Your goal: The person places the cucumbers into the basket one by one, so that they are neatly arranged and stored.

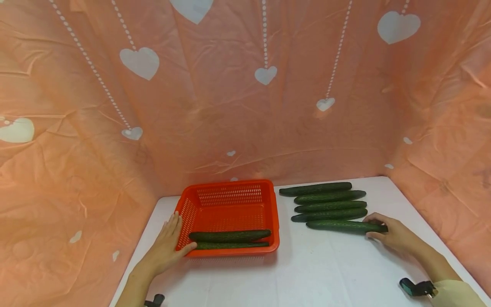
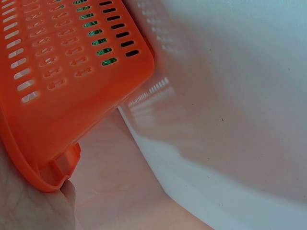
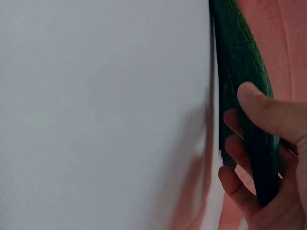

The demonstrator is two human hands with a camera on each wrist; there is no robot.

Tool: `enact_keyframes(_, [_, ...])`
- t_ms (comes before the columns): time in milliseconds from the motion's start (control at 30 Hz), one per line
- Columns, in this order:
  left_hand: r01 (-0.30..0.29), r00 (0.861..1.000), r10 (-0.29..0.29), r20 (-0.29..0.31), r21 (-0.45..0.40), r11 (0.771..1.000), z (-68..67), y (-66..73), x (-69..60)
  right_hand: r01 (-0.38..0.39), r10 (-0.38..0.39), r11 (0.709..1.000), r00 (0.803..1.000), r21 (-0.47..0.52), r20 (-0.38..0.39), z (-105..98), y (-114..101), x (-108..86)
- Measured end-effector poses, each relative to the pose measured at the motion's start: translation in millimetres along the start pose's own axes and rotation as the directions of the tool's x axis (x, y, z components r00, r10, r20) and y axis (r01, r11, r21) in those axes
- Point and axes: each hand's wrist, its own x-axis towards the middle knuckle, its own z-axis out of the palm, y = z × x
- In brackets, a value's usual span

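My left hand (image 1: 164, 244) rests against the left side of an orange-red plastic basket (image 1: 274, 213), fingers straight along its rim and thumb over the front corner. Inside, two dark green cucumbers (image 1: 230, 236) lie along the front wall. On the right, my right hand (image 1: 395, 234) grips the right end of a cucumber (image 1: 337, 226), the nearest of several on the table. The right wrist view has the thumb on one side of this cucumber (image 3: 249, 72) and the curled fingers on the other. In the left wrist view, the palm (image 2: 29, 206) touches the basket's rim.
Several more cucumbers (image 1: 330, 196) lie roughly parallel behind the gripped one, right of the basket. A white cloth covers the table (image 1: 299, 273). Pink-orange sheets with white hearts (image 1: 215, 128) hang close behind the table and at both sides.
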Motion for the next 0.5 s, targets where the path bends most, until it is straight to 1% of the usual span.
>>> enact_keyframes(100, [0.002, 1.0, -0.002, 0.002, -0.007, 1.0, 0.2, -0.5, -0.3, 0.027, -0.026, 0.999, 0.999, 0.03, -0.021, -0.1, -4.2, -1.2])
enact_keyframes(333, [0.008, 1.0, -0.008, 0.006, -0.03, 1.0, -0.3, 0.1, -0.6, 0.011, -0.011, 0.997, 1.0, 0.08, -0.012, -3.7, -16.8, 1.8])
enact_keyframes(433, [0.014, 1.0, -0.014, 0.013, -0.023, 1.0, -1.1, 1.0, -0.3, 0.053, -0.05, 0.997, 0.997, 0.064, -0.053, -4.3, -23.0, 4.2])
enact_keyframes(500, [0.018, 1.0, -0.018, 0.016, -0.013, 1.0, -1.6, 1.4, 0.2, 0.092, -0.088, 0.995, 0.991, 0.035, -0.1, -4.2, -27.2, 6.3])
